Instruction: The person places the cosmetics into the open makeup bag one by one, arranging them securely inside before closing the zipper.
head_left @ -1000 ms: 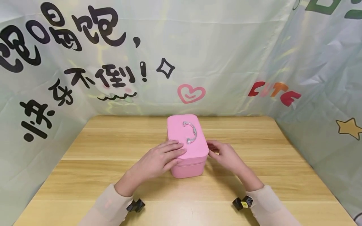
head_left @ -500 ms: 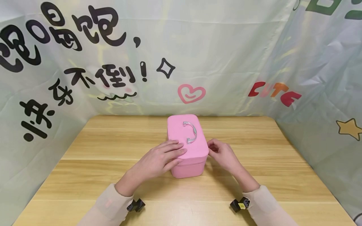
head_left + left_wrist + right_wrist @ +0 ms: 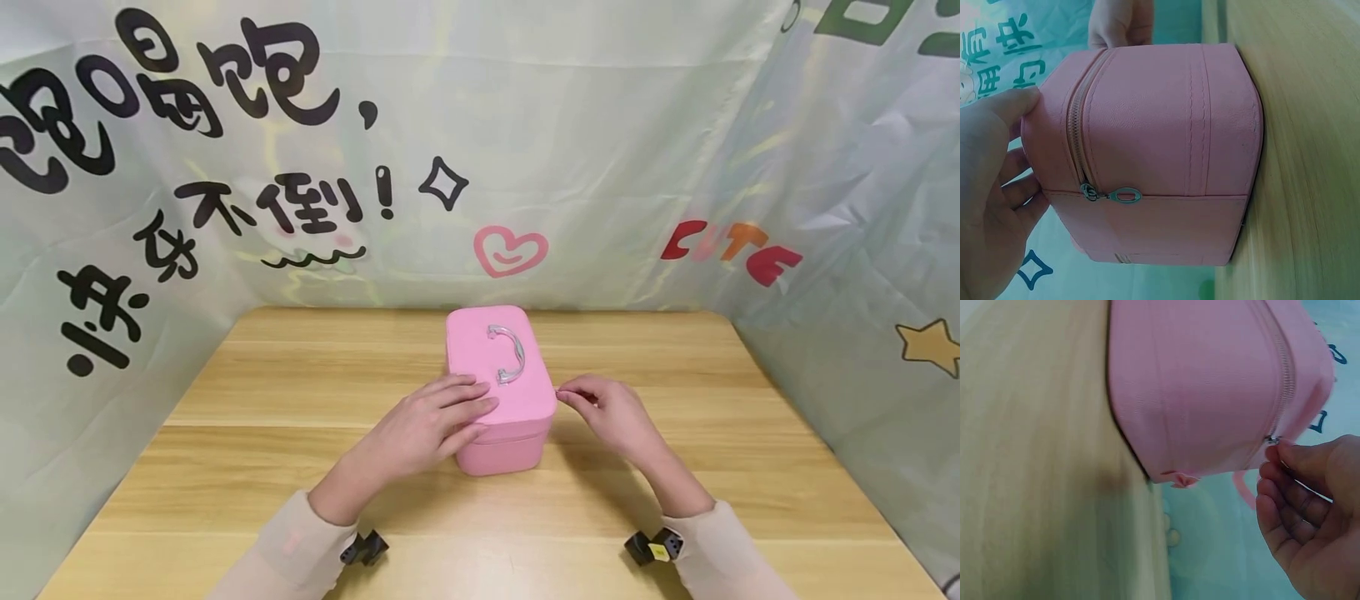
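A pink zippered case (image 3: pixel 501 400) with a silver carry handle (image 3: pixel 508 354) on its lid stands on the table. My left hand (image 3: pixel 431 421) rests on the lid's near left part, fingers fairly straight. On the case's right side, my right hand (image 3: pixel 611 417) pinches a small metal zipper pull (image 3: pixel 1272 440) between thumb and index finger; most of the pull is hidden by the fingertips. A second zipper pull (image 3: pixel 1125 195), ring-shaped, hangs at the other end of the zipper (image 3: pixel 1077 122) in the left wrist view. The lid lies down on the body.
The wooden table (image 3: pixel 300 375) spreads around the case. Behind and beside it hangs a printed fabric backdrop (image 3: pixel 600 150) with lettering and a pink heart. A small red-pink trim piece (image 3: pixel 1184 480) shows low on the case in the right wrist view.
My right hand has moved slightly right, away from the case's side, and its pinching fingertips now show beside it. The left hand stays on the lid.
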Motion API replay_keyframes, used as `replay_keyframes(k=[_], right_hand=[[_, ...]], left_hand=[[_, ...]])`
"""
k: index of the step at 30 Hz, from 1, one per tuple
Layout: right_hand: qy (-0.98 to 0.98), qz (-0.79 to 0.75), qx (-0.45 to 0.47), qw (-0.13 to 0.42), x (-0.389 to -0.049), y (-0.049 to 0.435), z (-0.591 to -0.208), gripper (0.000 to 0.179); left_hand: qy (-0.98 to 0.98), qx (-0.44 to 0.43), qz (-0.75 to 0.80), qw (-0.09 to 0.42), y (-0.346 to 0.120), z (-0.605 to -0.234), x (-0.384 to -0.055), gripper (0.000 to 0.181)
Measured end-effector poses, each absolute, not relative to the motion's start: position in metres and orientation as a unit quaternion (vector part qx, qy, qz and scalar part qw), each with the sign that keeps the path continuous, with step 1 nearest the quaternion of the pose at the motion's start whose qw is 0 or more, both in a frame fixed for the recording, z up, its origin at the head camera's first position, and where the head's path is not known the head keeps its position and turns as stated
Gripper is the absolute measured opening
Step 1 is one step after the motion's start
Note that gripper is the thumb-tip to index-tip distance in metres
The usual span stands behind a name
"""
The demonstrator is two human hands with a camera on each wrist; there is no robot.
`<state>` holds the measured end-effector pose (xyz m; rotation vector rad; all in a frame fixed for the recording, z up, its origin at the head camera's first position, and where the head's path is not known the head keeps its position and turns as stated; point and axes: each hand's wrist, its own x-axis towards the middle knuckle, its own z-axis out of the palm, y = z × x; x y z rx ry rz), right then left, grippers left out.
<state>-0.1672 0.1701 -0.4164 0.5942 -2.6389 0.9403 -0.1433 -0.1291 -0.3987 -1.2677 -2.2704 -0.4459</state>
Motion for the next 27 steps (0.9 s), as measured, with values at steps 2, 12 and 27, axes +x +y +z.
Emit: replay_keyframes(k=[2, 12, 27], right_hand=[[-0.912, 0.313, 0.217, 0.155, -0.164, 0.172, -0.416, 0.005], [-0.891, 0.298, 0.280, 0.197, -0.150, 0.177, -0.416, 0.004], [-0.881, 0.284, 0.318, 0.206, -0.126, 0.176, -0.415, 0.003]], left_hand=[[-0.835, -0.462, -0.163, 0.249, -0.128, -0.398, -0.142, 0.035], [-0.842, -0.446, -0.180, 0.244, -0.126, -0.399, -0.141, 0.034], [-0.837, -0.444, -0.191, 0.256, -0.124, -0.400, -0.140, 0.035]])
